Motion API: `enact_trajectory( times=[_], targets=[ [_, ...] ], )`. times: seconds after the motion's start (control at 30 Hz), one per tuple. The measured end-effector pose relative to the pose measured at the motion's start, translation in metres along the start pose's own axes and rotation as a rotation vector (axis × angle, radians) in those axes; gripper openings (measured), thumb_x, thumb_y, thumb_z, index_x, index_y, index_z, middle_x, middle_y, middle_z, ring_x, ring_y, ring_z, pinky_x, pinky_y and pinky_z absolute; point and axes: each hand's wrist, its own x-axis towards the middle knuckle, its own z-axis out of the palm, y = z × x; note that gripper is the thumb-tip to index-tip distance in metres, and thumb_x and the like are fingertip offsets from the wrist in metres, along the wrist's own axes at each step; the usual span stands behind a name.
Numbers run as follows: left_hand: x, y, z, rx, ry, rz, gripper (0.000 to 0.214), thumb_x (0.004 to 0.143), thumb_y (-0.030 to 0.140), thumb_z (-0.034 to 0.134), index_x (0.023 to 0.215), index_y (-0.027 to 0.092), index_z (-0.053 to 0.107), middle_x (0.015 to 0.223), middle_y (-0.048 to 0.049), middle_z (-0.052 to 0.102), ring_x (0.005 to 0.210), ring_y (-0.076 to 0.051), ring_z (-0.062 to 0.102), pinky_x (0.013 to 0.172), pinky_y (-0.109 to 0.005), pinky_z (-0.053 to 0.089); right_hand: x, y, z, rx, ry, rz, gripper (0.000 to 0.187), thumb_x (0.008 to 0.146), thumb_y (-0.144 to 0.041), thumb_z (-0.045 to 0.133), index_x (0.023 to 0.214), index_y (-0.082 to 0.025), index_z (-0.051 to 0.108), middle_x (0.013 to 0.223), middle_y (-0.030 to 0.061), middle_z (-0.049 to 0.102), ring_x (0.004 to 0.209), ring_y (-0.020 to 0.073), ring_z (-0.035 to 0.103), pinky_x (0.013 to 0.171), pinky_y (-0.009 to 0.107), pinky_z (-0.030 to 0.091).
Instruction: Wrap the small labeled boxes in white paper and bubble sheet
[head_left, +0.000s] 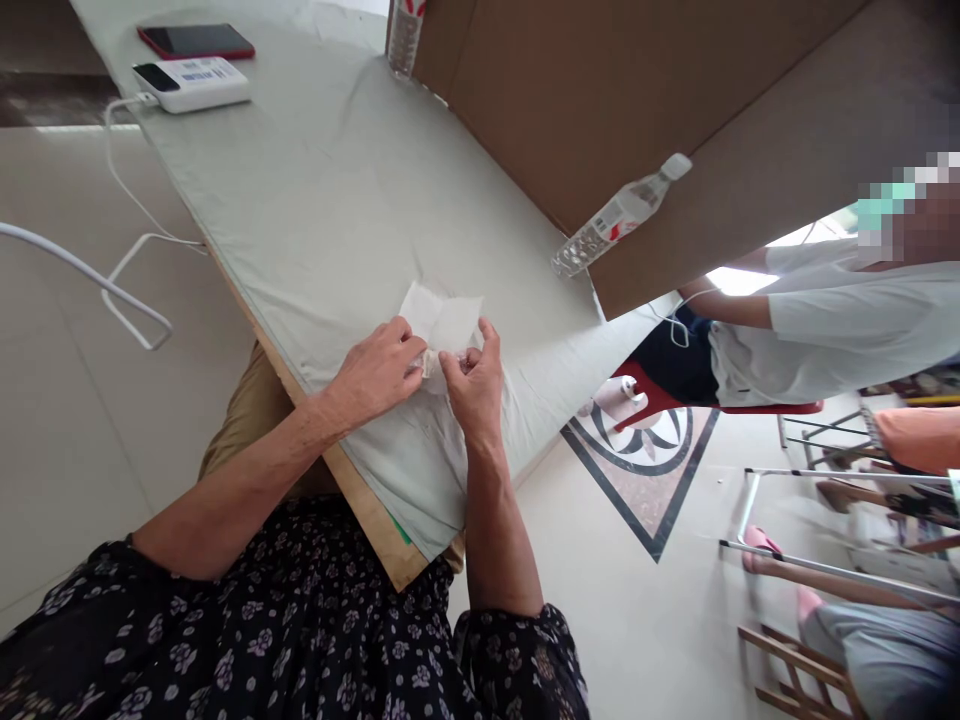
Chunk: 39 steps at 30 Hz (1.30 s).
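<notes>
My left hand [381, 366] and my right hand [477, 388] meet over the cloth-covered table, both with fingers closed. Pinched between them is a small clear plastic wrapper [430, 366] with something pale in it; the fingers hide much of it, and I cannot make out its contents. Just beyond my fingertips, a creased sheet of white paper [442, 318] stands partly unfolded, close to both hands. Whether the paper is joined to the wrapper I cannot tell.
A large cardboard panel [570, 90] rises at the far side, with a plastic bottle [619, 218] by its edge and another bottle [406, 40] behind. A phone [196, 41] and a white cabled device [192, 84] lie far left. Another person [847, 320] sits to the right.
</notes>
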Motion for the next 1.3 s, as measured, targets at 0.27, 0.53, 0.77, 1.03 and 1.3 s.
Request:
enact_trajectory(
  times=[0.27,0.53,0.77,1.03,1.3],
  targets=[
    [0.002,0.000,0.001,-0.083,-0.008,-0.032,0.018,0.095,0.019,0.055,0.103,0.017,0.071,0.117,-0.0130,0.063,0.102,-0.024,0.065,0.084,-0.034,0.055,0.000,-0.013,0.014,0.225,-0.063,0.005,0.076,0.090,-0.032,0.066,0.159,-0.016,0.038,0.082,-0.0011,0.072,0.072,0.0151,0.064,0.073,0.031,0.052],
    [-0.003,-0.014,0.021,-0.366,0.147,-0.023,0.051,0.084,0.017,0.060,0.135,0.013,0.060,0.119,-0.0120,0.064,0.094,-0.021,0.064,0.088,-0.037,0.056,-0.001,-0.011,-0.004,0.224,-0.339,-0.117,0.063,0.096,-0.027,0.050,0.158,-0.019,0.040,0.114,0.0066,0.077,0.067,0.0121,0.060,0.071,0.031,0.053],
    [-0.008,-0.020,0.022,-0.573,0.218,-0.072,0.059,0.077,0.017,0.062,0.136,0.014,0.060,0.116,-0.0092,0.065,0.081,-0.015,0.060,0.079,-0.032,0.056,0.014,-0.026,-0.013,-0.145,-0.523,-0.265,0.078,0.087,-0.012,0.058,0.162,-0.020,0.036,0.127,0.0079,0.074,0.077,0.0149,0.065,0.082,0.034,0.054],
    [0.005,-0.012,0.019,-0.493,0.179,-0.226,0.028,0.084,0.026,0.066,0.111,0.017,0.069,0.095,-0.0034,0.061,0.070,-0.014,0.057,0.081,-0.035,0.055,0.027,-0.025,-0.021,-0.098,-0.643,-0.372,0.077,0.084,-0.009,0.052,0.160,-0.019,0.039,0.130,0.0097,0.073,0.081,0.0145,0.068,0.082,0.033,0.055],
    [0.002,-0.014,0.024,-0.435,0.149,-0.187,0.049,0.084,0.019,0.065,0.132,0.018,0.064,0.099,-0.0031,0.059,0.070,-0.013,0.055,0.082,-0.033,0.055,0.022,0.012,-0.020,0.175,-0.226,-0.199,0.062,0.088,-0.023,0.061,0.149,-0.024,0.050,0.104,0.0016,0.075,0.066,0.0110,0.058,0.065,0.029,0.052]
  ],
)
